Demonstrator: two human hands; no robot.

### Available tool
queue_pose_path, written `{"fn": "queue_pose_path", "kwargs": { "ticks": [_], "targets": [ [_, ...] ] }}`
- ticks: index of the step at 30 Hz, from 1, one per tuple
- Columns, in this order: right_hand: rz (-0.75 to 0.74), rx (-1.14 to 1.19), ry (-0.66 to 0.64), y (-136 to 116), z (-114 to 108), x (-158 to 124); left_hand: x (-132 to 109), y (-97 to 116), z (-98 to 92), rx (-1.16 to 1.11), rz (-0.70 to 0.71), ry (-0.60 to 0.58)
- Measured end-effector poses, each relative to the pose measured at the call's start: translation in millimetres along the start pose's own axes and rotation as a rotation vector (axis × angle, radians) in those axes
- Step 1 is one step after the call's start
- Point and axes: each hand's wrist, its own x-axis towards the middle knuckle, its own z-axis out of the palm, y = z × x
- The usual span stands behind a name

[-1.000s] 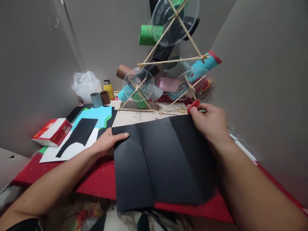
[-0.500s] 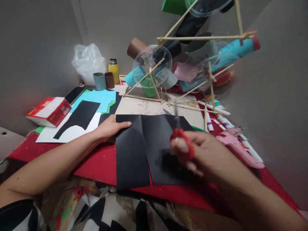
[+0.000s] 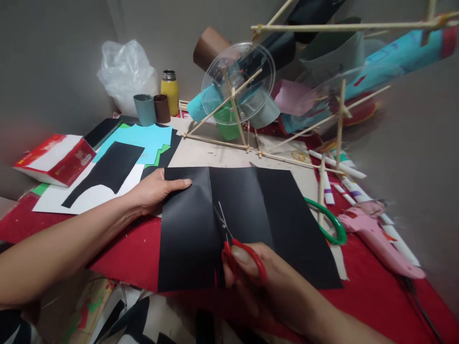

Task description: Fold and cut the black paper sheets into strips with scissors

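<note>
A folded sheet of black paper (image 3: 297, 229) lies across the front of the red table, with creases and a slit running up from its near edge. My left hand (image 3: 158, 191) grips the sheet's left edge, thumb on top and fingers hidden beneath. In my right hand (image 3: 258, 267) is a pair of red-handled scissors (image 3: 225, 229). Their blades are spread apart at the slit, pointing away from me. Where exactly the lower blade sits against the paper is hard to see.
Cut black, blue and white paper (image 3: 107, 172) and a red tissue box (image 3: 60, 160) lie left. Behind stands a stick frame with a clear plastic wheel (image 3: 238, 83). To the right are a green tape ring (image 3: 339, 229), a pink glue gun (image 3: 382, 239) and markers. A yellow bottle (image 3: 171, 95) stands back left.
My right hand has brought the scissors left and down, from above the paper to the slit. The view has shifted slightly. My left hand keeps its grip on the sheet.
</note>
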Motion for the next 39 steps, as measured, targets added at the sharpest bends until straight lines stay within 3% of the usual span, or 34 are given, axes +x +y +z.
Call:
{"fn": "queue_pose_path", "kwargs": {
  "ticks": [14,20,25,39],
  "targets": [
    [0.133,0.196,-0.156,2,-12,5,-8,6,11.6,-0.079,-0.102,0.021],
    [0.041,0.205,-0.126,2,-12,11,-21,5,17.7,-0.128,-0.131,-0.118],
    [-0.028,0.192,-0.077,2,-10,12,-26,3,21.5,-0.194,-0.154,-0.100],
    [-0.100,0.246,-0.151,11,-20,3,-24,7,19.0,-0.263,-0.181,-0.094]
  ]
}}
